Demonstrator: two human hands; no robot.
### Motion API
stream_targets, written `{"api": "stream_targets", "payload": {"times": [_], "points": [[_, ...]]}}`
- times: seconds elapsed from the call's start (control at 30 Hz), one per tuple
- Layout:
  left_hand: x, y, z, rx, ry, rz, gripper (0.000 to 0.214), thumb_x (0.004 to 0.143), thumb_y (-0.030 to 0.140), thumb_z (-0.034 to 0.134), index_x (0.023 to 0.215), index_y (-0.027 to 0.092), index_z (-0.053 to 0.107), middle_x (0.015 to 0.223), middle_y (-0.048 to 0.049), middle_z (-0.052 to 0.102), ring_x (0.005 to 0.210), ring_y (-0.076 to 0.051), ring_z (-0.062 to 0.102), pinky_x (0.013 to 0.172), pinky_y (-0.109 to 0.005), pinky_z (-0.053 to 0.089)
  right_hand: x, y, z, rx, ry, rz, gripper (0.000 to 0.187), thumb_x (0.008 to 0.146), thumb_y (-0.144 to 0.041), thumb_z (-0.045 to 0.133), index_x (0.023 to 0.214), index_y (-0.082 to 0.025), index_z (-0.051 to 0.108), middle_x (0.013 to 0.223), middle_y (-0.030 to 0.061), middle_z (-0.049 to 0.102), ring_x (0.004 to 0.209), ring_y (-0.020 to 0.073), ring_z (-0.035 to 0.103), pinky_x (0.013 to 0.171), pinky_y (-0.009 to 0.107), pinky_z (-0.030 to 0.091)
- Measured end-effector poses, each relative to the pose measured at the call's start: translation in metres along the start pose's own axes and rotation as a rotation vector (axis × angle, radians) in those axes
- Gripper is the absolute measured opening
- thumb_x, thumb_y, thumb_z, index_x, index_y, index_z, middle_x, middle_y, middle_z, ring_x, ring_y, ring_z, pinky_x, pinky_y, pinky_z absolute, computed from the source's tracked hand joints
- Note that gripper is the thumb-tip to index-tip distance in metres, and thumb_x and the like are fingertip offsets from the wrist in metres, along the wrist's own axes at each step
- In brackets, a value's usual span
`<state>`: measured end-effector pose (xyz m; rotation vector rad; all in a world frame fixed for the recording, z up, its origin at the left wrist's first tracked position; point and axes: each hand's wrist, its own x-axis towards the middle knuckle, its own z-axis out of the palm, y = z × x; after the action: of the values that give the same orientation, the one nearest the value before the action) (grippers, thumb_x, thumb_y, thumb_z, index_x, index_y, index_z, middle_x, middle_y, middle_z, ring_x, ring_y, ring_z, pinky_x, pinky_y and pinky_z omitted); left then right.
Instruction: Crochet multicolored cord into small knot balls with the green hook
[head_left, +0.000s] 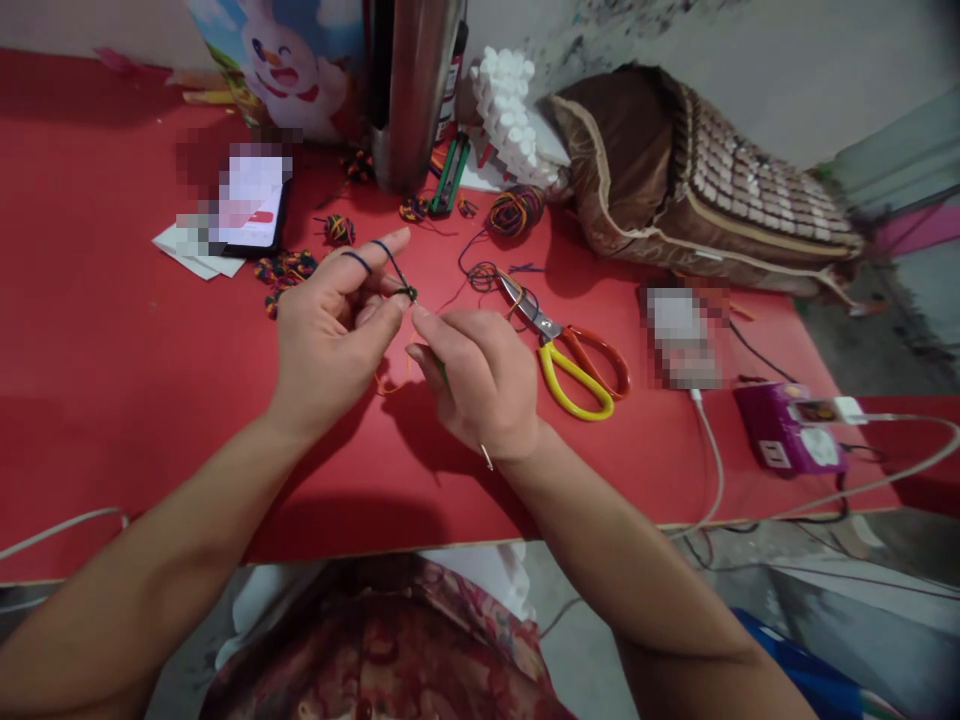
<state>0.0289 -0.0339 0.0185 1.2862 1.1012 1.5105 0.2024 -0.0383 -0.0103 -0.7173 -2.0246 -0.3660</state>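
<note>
My left hand pinches a small piece of dark crochet work, with dark yarn looped round its raised index finger. Closed round a crochet hook is my right hand; the hook's rear end sticks out below the palm and its tip meets the crochet work. An orange strand hangs beneath the fingers. The multicoloured yarn ball lies beyond my hands, its strands trailing toward the scissors, which have one yellow and one orange handle.
On the red table are a lit phone, small crocheted pieces, a green cutter and a steel flask. A brown cushion lies at the back right. Nearer are a charging phone and a purple box with cables.
</note>
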Motion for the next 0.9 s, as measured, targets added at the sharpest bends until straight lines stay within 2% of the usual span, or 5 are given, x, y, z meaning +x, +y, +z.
{"api": "stream_targets", "payload": {"times": [0.13, 0.3, 0.47, 0.67, 0.9], "points": [[0.006, -0.003, -0.008, 0.02, -0.009, -0.014, 0.034, 0.092, 0.019, 0.092, 0.125, 0.026, 0.09, 0.095, -0.0039, 0.071, 0.1, -0.025, 0.067, 0.086, -0.038, 0.05, 0.003, 0.0, -0.007, 0.114, 0.002, 0.045, 0.021, 0.111, -0.017, 0.065, 0.13, -0.014, 0.074, 0.096, 0.0091, 0.079, 0.083, 0.0216, 0.072, 0.072, 0.034, 0.06], [0.01, -0.003, -0.013, 0.088, -0.095, 0.013, 0.028, 0.091, 0.018, 0.089, 0.115, 0.032, 0.092, 0.098, -0.0046, 0.07, 0.105, -0.027, 0.068, 0.091, -0.04, 0.056, 0.007, 0.006, -0.015, 0.346, -0.016, 0.216, 0.017, 0.108, -0.02, 0.071, 0.123, -0.021, 0.079, 0.097, 0.0049, 0.082, 0.085, 0.0182, 0.077, 0.076, 0.032, 0.063], [0.012, -0.001, -0.017, 0.181, -0.192, 0.07, 0.031, 0.093, 0.016, 0.085, 0.118, 0.032, 0.094, 0.095, -0.0057, 0.07, 0.092, -0.025, 0.064, 0.089, -0.041, 0.056, 0.015, 0.012, -0.03, 0.573, -0.063, 0.467, 0.01, 0.107, -0.029, 0.076, 0.106, -0.025, 0.086, 0.088, 0.002, 0.083, 0.078, 0.017, 0.076, 0.077, 0.034, 0.064], [0.013, 0.007, -0.018, 0.247, -0.312, 0.109, 0.035, 0.091, 0.013, 0.082, 0.115, 0.035, 0.095, 0.089, -0.0048, 0.071, 0.077, -0.023, 0.058, 0.077, -0.041, 0.051, 0.019, 0.023, -0.041, 0.738, -0.168, 0.78, 0.023, 0.102, -0.045, 0.083, 0.096, -0.023, 0.088, 0.076, -0.0004, 0.079, 0.066, 0.0146, 0.068, 0.067, 0.032, 0.06], [0.012, 0.011, -0.014, 0.133, -0.277, -0.001, 0.029, 0.082, 0.01, 0.088, 0.101, 0.031, 0.096, 0.087, -0.0051, 0.071, 0.085, -0.026, 0.066, 0.086, -0.042, 0.059, 0.017, 0.022, -0.038, 0.759, -0.134, 0.793, 0.027, 0.103, -0.047, 0.081, 0.095, -0.022, 0.088, 0.073, 0.0001, 0.077, 0.064, 0.0152, 0.068, 0.062, 0.032, 0.058]]}}
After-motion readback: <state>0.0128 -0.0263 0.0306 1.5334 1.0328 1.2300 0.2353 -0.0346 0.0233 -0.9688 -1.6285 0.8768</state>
